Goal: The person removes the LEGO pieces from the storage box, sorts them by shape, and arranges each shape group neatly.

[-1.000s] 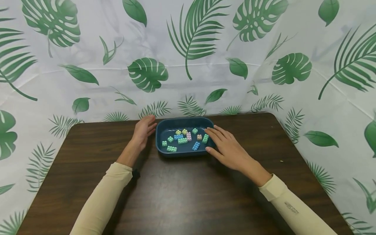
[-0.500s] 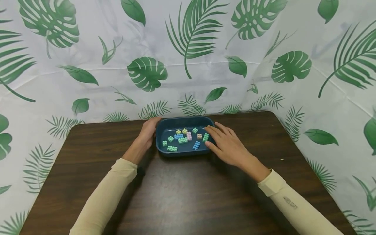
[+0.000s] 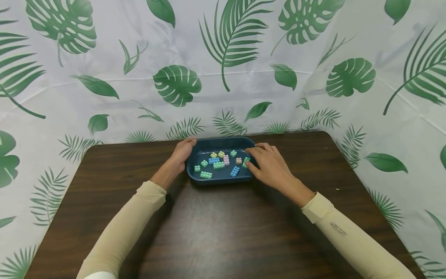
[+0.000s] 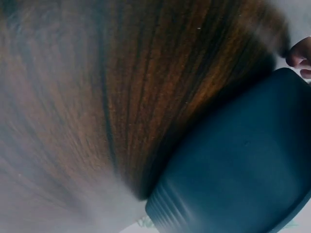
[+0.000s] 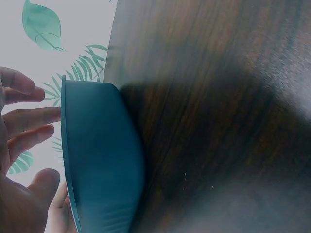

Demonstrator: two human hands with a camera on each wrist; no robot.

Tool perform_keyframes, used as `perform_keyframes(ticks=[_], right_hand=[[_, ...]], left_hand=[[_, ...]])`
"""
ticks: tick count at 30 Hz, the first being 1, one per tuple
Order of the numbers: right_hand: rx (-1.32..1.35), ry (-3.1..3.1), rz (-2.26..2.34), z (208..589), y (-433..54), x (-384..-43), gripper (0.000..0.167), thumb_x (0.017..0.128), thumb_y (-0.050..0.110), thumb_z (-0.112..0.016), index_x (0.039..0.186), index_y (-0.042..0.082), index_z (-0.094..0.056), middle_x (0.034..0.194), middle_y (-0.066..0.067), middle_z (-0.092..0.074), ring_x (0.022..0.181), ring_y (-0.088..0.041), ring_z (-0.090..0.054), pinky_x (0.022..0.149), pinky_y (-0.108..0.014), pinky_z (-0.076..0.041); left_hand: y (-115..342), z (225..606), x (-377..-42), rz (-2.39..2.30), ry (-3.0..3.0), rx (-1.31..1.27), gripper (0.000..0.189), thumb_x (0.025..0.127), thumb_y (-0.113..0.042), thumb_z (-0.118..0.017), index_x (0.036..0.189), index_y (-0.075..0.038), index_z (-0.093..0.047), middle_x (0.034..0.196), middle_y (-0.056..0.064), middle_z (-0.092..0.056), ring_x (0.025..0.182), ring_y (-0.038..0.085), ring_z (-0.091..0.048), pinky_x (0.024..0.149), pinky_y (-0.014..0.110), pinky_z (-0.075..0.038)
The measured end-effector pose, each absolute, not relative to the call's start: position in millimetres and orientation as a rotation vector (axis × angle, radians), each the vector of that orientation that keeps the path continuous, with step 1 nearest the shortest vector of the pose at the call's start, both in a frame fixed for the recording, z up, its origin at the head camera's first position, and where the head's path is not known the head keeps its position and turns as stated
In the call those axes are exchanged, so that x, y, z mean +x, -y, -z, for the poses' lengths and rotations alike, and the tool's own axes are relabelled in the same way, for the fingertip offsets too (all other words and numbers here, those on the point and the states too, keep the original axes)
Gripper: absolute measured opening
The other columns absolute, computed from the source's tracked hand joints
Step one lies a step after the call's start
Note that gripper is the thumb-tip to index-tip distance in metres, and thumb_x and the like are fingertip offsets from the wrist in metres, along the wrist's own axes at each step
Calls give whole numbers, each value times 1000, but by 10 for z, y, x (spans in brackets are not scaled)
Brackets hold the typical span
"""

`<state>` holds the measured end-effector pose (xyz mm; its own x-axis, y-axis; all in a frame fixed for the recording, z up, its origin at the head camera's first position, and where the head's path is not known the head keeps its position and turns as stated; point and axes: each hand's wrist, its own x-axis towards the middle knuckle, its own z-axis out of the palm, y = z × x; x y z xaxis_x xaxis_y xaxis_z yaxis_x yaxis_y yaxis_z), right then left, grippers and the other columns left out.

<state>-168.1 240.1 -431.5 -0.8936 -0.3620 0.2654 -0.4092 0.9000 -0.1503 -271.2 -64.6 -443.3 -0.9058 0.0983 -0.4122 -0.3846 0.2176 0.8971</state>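
Note:
A dark blue tray (image 3: 216,180) stands near the table's far edge with several small toy building bricks inside. My left hand (image 3: 175,157) holds its left end, fingers bent at the far left corner of the rim. The left wrist view shows the outer wall of the tray (image 4: 233,155), with fingertips at the upper right edge. My right hand (image 3: 270,164) reaches over the right end, fingers loosely bent and apart; its thumb overlaps a green brick (image 3: 245,159) in the head view. Fingertips of the right hand (image 5: 24,131) come right at the rim in the right wrist view.
Among the bricks are a blue brick (image 3: 235,171), a pink brick (image 3: 226,159) and a yellow brick (image 3: 221,154). The dark wooden table (image 3: 216,228) ends just behind the tray, against a leaf-print cloth (image 3: 223,104).
My left hand has moved right, from beside the tray onto its left end. My right hand's fingers have bent more, and the thumb now overlaps the green brick. The tray keeps its place.

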Motion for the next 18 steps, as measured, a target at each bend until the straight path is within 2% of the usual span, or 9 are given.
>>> perform_keyframes(ticks=[7, 13, 18], right_hand=[[582, 2860, -224, 4288, -2400, -1770, 46, 100, 36, -75, 138, 11, -69, 135, -11, -73, 126, -34, -58, 107, -54, -45], [568, 2889, -182, 4295, -2386, -1813, 41, 96, 31, -81, 132, 13, -74, 128, -9, -76, 99, -27, -56, 85, -42, -43], [580, 2919, -199, 4304, -2349, -1850, 37, 95, 28, -82, 128, 12, -75, 118, -8, -78, 87, -23, -55, 74, -37, -45]], left_hand=[[587, 4442, -2712, -1724, -2100, -258, 50, 116, -36, -37, 162, -18, -42, 175, 5, -30, 165, 29, -20, 134, 50, -12], [583, 4472, -2712, -1722, -2135, -218, 50, 117, -37, -34, 161, -17, -43, 173, 6, -33, 164, 30, -22, 134, 51, -14], [605, 4510, -2709, -1728, -2176, -192, 48, 117, -36, -34, 158, -15, -48, 170, 7, -39, 162, 28, -27, 133, 50, -18]])
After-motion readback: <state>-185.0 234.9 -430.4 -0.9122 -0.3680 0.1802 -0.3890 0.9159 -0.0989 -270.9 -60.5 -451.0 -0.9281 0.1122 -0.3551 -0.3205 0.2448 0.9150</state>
